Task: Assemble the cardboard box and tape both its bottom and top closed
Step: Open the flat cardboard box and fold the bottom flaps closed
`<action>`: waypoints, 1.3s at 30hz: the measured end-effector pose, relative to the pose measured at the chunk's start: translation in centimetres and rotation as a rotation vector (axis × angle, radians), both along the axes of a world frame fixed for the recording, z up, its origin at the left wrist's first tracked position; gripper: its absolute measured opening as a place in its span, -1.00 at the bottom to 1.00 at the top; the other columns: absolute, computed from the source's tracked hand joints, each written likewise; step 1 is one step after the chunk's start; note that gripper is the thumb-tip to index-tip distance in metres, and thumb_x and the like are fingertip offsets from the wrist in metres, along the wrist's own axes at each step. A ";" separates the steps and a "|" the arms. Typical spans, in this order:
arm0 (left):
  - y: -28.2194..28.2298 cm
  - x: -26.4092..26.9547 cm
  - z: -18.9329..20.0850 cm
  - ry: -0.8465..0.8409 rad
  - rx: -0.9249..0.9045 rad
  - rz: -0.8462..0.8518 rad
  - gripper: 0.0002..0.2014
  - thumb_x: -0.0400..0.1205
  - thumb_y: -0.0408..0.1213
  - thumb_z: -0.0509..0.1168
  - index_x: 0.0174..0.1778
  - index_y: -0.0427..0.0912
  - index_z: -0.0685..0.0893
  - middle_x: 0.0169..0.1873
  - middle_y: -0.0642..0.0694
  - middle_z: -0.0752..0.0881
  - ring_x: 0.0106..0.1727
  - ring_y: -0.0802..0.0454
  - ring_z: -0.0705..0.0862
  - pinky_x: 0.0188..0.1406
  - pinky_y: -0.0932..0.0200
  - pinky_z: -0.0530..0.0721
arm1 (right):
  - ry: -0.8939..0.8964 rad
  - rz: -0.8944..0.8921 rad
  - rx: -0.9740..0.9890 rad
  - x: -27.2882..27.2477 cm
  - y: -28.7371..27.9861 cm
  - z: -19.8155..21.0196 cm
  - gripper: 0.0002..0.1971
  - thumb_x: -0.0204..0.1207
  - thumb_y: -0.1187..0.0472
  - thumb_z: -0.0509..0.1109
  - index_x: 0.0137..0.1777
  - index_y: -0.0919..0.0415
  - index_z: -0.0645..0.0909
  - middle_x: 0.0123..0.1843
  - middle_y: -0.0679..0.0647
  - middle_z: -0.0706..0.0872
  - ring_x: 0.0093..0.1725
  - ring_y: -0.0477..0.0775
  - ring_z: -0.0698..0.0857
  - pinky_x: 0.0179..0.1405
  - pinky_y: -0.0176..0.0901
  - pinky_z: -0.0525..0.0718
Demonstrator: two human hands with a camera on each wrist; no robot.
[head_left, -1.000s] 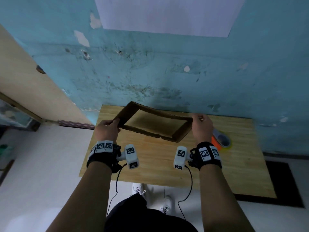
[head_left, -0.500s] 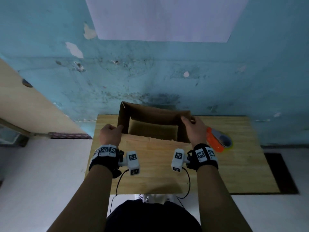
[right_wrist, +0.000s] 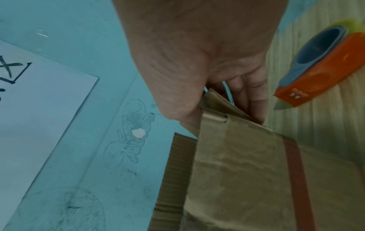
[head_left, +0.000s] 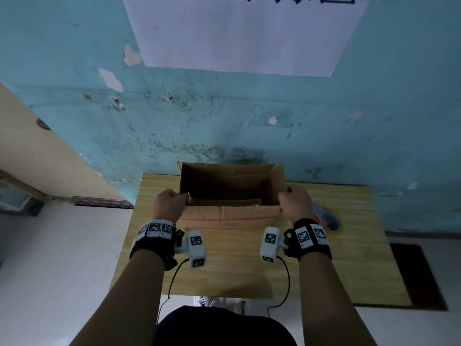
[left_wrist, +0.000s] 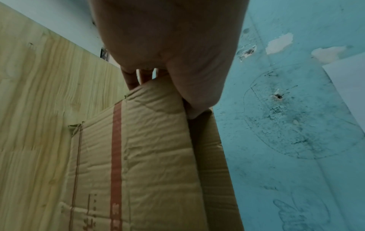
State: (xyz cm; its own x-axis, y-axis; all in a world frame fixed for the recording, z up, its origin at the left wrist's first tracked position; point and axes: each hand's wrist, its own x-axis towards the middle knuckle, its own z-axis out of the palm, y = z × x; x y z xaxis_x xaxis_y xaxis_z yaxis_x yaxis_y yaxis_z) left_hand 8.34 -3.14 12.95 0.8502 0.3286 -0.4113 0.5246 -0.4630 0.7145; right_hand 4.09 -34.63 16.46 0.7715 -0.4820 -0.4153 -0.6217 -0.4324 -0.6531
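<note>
Blue scuffed wall [head_left: 374,108] with a white sheet [head_left: 239,33] taped up, wooden bench [head_left: 237,258] pushed against it. Left fingers [left_wrist: 134,78] curled behind the box's left near corner, thumb in front on the near panel, pinching the cardboard edge. Right fingers [right_wrist: 248,95] curled round the right near corner, thumb on the other face, pinching it too. Left hand [head_left: 169,204] and right hand [head_left: 295,202] sit at opposite ends of the near wall, knuckles up, about level. Box [head_left: 229,193] stands on the far middle of the bench, opened into a rectangle, open top facing up, dark inside; whether the bottom touches the bench cannot be told. Far wall and flaps rise against the blue wall. Near panel is creased, with a red stripe [head_left: 224,219] along it and some faint red print, unreadable. Tape dispenser [head_left: 326,222], orange body with a grey-blue roll core and yellowish rim, lies on the bench just right of the right hand, partly hidden by the wrist in the head view, clear in the right wrist view [right_wrist: 320,65]. Both wrists wear black bands with tag markers and white camera blocks, cables hanging down toward the body. Beige panel on the left, pale floor, dark mat right of the bench. Shoes show below the bench's near edge.
</note>
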 end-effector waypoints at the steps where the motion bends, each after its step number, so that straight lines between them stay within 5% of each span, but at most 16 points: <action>1: -0.2 -0.2 0.0 -0.008 -0.023 0.005 -0.73 0.61 -0.23 0.46 -0.32 -0.22 0.55 -0.40 -0.15 0.57 -0.30 -0.11 0.53 -0.35 0.07 0.40 | 0.017 0.008 -0.008 0.1 -0.3 0.1 -0.81 0.59 0.34 0.31 -0.28 0.27 0.53 -0.34 0.19 0.62 -0.33 0.20 0.56 -0.28 0.01 0.42; 8: -1.5 -1.4 0.1 -0.103 -0.294 -0.002 -0.72 0.77 -0.11 0.33 -0.04 -0.28 0.77 -0.09 -0.17 0.79 -0.14 -0.04 0.67 -0.24 0.06 0.54 | -0.016 0.039 0.022 -0.5 -0.8 -1.1 -0.67 0.79 -0.01 0.32 -0.02 0.28 0.64 -0.24 0.09 0.67 -0.10 0.27 0.70 -0.23 -0.02 0.47; 12: -1.2 -1.3 -0.5 -0.059 -0.213 -0.084 -0.76 0.80 -0.09 0.31 -0.11 -0.01 0.83 -0.18 -0.01 0.77 -0.15 -0.02 0.66 -0.20 0.09 0.54 | -0.076 0.029 0.076 -0.9 -0.8 -1.1 -0.47 0.83 -0.14 0.28 0.09 0.40 0.71 -0.16 0.16 0.66 -0.24 0.12 0.59 -0.29 -0.15 0.39; 15: -1.2 -0.9 -1.1 -0.002 -0.162 -0.086 -0.77 0.78 -0.03 0.34 0.02 -0.06 0.84 -0.20 0.02 0.76 -0.14 -0.02 0.71 -0.26 0.12 0.56 | -0.087 0.023 0.099 -0.6 -0.9 -1.3 -0.45 0.83 -0.22 0.24 0.08 0.34 0.68 -0.20 0.09 0.63 -0.22 0.08 0.60 -0.28 -0.13 0.41; 19: -1.0 -0.3 -1.8 0.016 -0.145 -0.105 -0.78 0.80 -0.06 0.30 0.06 -0.02 0.83 -0.11 -0.03 0.80 -0.22 0.10 0.67 -0.29 0.18 0.59 | -0.114 -0.015 0.162 -0.3 -1.0 -1.8 -0.35 0.85 -0.27 0.13 0.43 0.33 0.68 0.17 0.24 0.73 0.16 0.23 0.68 0.06 -0.02 0.46; 21: -0.9 -0.5 -1.9 -0.003 -0.185 -0.100 -0.80 0.80 -0.13 0.29 0.13 -0.02 0.84 0.09 -0.09 0.82 -0.06 0.09 0.74 -0.16 0.25 0.64 | -0.154 -0.058 0.236 -0.3 -1.0 -2.4 -0.34 0.85 -0.28 0.11 0.60 0.26 0.61 0.51 0.27 0.70 0.48 0.27 0.65 0.29 -0.01 0.45; 23: -1.0 -0.8 -1.8 -0.016 -0.291 -0.069 -0.73 0.77 -0.25 0.26 0.20 -0.06 0.86 0.31 -0.22 0.80 0.20 -0.15 0.77 -0.02 0.13 0.65 | -0.184 -0.088 0.315 -0.3 -1.2 -2.9 -0.34 0.85 -0.27 0.14 0.66 0.24 0.58 0.63 0.23 0.64 0.60 0.25 0.59 0.40 -0.01 0.44; 26: -1.1 -1.5 -1.7 0.003 -0.583 0.111 -0.57 0.60 -0.36 0.16 0.21 -0.04 0.87 0.32 -0.26 0.75 0.07 -0.20 0.73 -0.43 0.18 0.61 | -0.196 -0.188 0.411 -0.1 -1.7 -3.5 -0.31 0.71 -0.38 0.23 0.55 0.13 0.69 0.52 0.17 0.75 0.51 0.20 0.70 0.59 0.13 0.56; 28: -0.7 -1.5 -1.8 0.014 -0.702 0.170 -0.46 0.49 -0.38 0.14 0.31 -0.11 0.86 0.38 -0.26 0.72 0.15 -0.22 0.71 -0.50 0.21 0.59 | -0.207 -0.251 0.462 0.1 -2.6 -4.6 -0.31 0.60 -0.45 0.26 0.37 0.11 0.79 0.27 0.14 0.88 0.32 0.18 0.83 0.49 0.29 0.70; 31: 0.1 -1.9 -2.1 0.037 -0.753 0.199 -0.36 0.36 -0.35 0.13 0.29 -0.02 0.89 0.44 -0.26 0.71 0.27 -0.22 0.63 -0.19 0.14 0.52 | -0.245 -0.268 0.506 -0.2 -3.3 -5.0 -0.51 0.80 -0.16 0.26 0.24 0.24 0.81 0.09 0.19 0.93 0.13 0.19 0.90 0.26 0.19 0.82; 34: 0.2 -2.8 -2.9 0.047 -0.739 0.177 -0.33 0.38 -0.32 0.11 0.34 0.11 0.86 0.38 -0.20 0.70 0.35 -0.21 0.56 0.17 0.00 0.51 | -0.285 -0.178 0.462 -0.5 -3.6 -5.0 -0.59 0.75 -0.03 0.33 0.31 0.29 0.78 0.24 0.30 0.87 0.25 0.24 0.87 0.30 0.22 0.83; 37: -0.8 -3.1 -2.7 0.041 -0.751 0.227 -0.62 0.63 -0.23 0.35 0.38 -0.12 0.78 0.14 -0.11 0.79 0.16 -0.12 0.72 0.12 0.01 0.66 | -0.301 -0.042 0.458 -1.1 -3.9 -5.1 -0.73 0.85 0.27 0.31 0.43 0.26 0.73 0.29 0.16 0.87 0.34 0.19 0.85 0.34 0.10 0.84; 39: -1.2 -3.0 -3.1 0.078 -0.775 0.267 -0.60 0.62 -0.06 0.50 0.33 -0.16 0.74 0.08 -0.12 0.81 0.06 -0.08 0.78 0.08 -0.03 0.73 | -0.315 0.034 0.454 -1.7 -4.0 -5.2 -0.72 0.85 0.30 0.29 0.45 0.19 0.74 0.22 -0.01 0.90 0.25 0.01 0.89 0.21 -0.13 0.86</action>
